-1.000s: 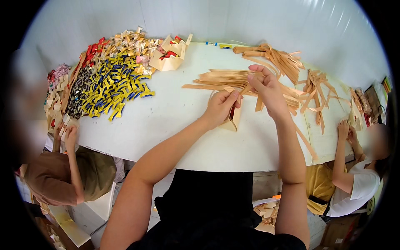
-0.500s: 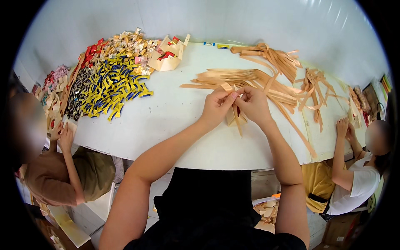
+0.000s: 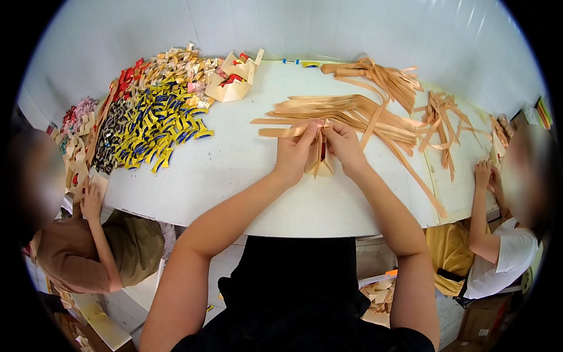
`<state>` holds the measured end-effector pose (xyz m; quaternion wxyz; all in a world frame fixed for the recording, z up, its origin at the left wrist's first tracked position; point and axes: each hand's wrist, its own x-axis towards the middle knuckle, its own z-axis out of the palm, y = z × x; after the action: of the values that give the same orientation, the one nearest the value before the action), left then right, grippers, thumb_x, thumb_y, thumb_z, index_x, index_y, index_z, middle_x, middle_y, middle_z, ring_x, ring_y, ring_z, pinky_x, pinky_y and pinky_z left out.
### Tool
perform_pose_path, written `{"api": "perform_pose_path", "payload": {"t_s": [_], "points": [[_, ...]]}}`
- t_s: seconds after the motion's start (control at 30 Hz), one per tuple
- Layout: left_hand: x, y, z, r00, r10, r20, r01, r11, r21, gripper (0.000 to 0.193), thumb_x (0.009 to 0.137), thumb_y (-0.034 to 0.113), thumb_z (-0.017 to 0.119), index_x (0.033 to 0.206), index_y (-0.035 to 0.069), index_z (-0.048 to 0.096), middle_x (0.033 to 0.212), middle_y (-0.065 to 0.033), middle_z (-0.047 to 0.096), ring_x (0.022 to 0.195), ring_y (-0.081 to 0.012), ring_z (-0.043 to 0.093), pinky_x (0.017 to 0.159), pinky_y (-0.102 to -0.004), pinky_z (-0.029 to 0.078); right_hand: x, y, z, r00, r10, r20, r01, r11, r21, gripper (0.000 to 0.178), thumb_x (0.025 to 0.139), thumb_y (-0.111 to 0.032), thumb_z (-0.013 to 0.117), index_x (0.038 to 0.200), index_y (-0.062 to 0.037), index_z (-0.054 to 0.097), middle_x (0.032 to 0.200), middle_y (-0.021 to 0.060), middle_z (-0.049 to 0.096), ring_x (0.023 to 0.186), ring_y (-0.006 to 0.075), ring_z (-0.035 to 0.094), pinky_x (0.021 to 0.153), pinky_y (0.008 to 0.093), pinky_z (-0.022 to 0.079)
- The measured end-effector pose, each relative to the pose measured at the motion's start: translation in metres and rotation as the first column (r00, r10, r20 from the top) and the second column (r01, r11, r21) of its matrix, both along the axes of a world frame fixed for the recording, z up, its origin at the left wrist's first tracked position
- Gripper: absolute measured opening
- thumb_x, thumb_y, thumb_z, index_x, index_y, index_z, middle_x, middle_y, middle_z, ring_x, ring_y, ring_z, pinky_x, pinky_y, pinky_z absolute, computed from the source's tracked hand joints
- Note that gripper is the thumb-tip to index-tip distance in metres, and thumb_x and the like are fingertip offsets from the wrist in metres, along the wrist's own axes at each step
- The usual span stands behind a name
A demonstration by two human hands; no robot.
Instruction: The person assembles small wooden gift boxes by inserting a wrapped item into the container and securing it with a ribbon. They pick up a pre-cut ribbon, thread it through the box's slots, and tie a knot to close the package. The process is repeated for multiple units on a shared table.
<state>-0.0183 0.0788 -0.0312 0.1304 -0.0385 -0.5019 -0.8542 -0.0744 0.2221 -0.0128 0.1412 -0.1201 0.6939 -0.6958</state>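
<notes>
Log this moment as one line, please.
Left hand: fingers pinching tan ribbon | right hand: fingers at top of cream box | box: between hands | ribbon bundle: on table, beyond hands

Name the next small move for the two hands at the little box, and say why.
Probably pull the ribbon snug: the left hand and right hand both pinch at the top of the cream box, while one ribbon end juts out leftward and another strip hangs down the front, apparently loose.
</notes>
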Motion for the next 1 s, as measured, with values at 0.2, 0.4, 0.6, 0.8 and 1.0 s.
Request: {"api": "perform_pose_path", "payload": {"t_s": [0.2, 0.4, 0.6, 0.8, 1.0], "points": [[0.002, 0.000, 0.005, 0.997, -0.055, 0.058, 0.054, 0.998, 0.023, 0.031, 0.115, 0.028, 0.055, 0.124, 0.004, 0.073, 0.121, -0.0044, 0.074, 0.112, -0.0132, 0.066, 0.097, -0.0326, 0.052, -0.002, 0.022, 0.028, 0.949, 0.211, 0.233, -0.155, 0.959, -0.238, 0.014, 0.108, -0.022, 0.064, 0.102, -0.0114, 0.070, 0.086, -0.0070, 0.059, 0.079, 0.0059, 0.051, 0.072, 0.0230, 0.043], [-0.003, -0.004, 0.006, 0.992, -0.089, 0.085, 0.084, 0.995, 0.061, 0.035, 0.117, 0.031, 0.050, 0.128, 0.004, 0.068, 0.121, -0.0066, 0.074, 0.111, -0.0162, 0.066, 0.097, -0.0341, 0.052, 0.009, 0.012, 0.031, 0.936, 0.158, 0.314, 0.009, 0.883, -0.470, 0.019, 0.111, -0.031, 0.061, 0.100, -0.0175, 0.068, 0.089, -0.0077, 0.059, 0.086, 0.0079, 0.053, 0.078, 0.0237, 0.044], [-0.032, -0.041, -0.005, 0.928, 0.115, 0.355, -0.197, 0.959, 0.203, 0.035, 0.119, 0.030, 0.042, 0.126, 0.002, 0.061, 0.117, -0.0100, 0.068, 0.105, -0.0189, 0.066, 0.097, -0.0387, 0.053, -0.033, 0.029, -0.009, 0.926, 0.149, 0.347, 0.164, 0.668, -0.726, 0.028, 0.111, -0.027, 0.051, 0.084, -0.0201, 0.048, 0.069, -0.0068, 0.042, 0.074, 0.0121, 0.054, 0.056, 0.0251, 0.036], [-0.028, -0.055, -0.010, 0.869, 0.143, 0.473, -0.142, 0.989, -0.038, 0.031, 0.118, 0.027, 0.042, 0.118, 0.001, 0.059, 0.103, -0.0075, 0.065, 0.087, -0.0174, 0.066, 0.078, -0.0362, 0.056, -0.040, 0.032, -0.025, 0.925, 0.249, 0.286, -0.047, 0.823, -0.566, 0.039, 0.113, -0.042, 0.050, 0.081, -0.0192, 0.046, 0.062, -0.0058, 0.031, 0.060, 0.0107, 0.047, 0.048, 0.0251, 0.026], [-0.021, -0.066, 0.003, 0.924, 0.371, 0.096, -0.187, 0.655, -0.732, 0.031, 0.105, 0.015, 0.065, 0.129, 0.000, 0.055, 0.106, -0.0131, 0.066, 0.095, -0.0233, 0.068, 0.085, -0.0394, 0.056, -0.025, 0.042, 0.012, 0.908, 0.380, 0.175, -0.405, 0.904, 0.137, 0.043, 0.106, -0.045, 0.068, 0.079, -0.0153, 0.054, 0.062, -0.0057, 0.049, 0.053, 0.0063, 0.045, 0.047, 0.0235, 0.025]]}}
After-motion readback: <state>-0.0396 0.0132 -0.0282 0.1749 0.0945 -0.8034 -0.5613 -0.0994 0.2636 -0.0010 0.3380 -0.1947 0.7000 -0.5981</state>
